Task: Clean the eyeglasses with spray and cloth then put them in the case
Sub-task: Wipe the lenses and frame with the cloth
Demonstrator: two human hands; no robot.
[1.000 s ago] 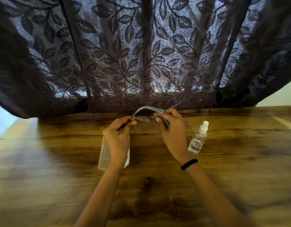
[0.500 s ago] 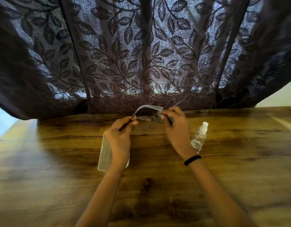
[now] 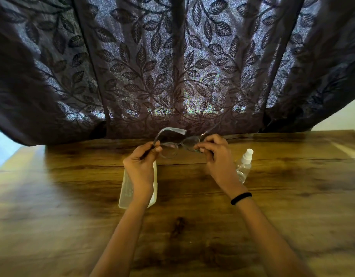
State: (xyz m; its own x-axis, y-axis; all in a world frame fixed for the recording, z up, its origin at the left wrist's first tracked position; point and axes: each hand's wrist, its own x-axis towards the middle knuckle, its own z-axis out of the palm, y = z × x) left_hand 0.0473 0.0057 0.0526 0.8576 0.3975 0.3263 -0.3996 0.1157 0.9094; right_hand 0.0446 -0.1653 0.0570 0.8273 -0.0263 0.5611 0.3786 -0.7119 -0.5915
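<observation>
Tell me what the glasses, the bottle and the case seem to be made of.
Glasses: likely translucent grey plastic frame, glossy; light passes through the raised temple. Bottle: probably clear plastic with an opaque white cap; the table shows through it. Case: whitish frosted plastic by its look, semi-transparent and matte.
</observation>
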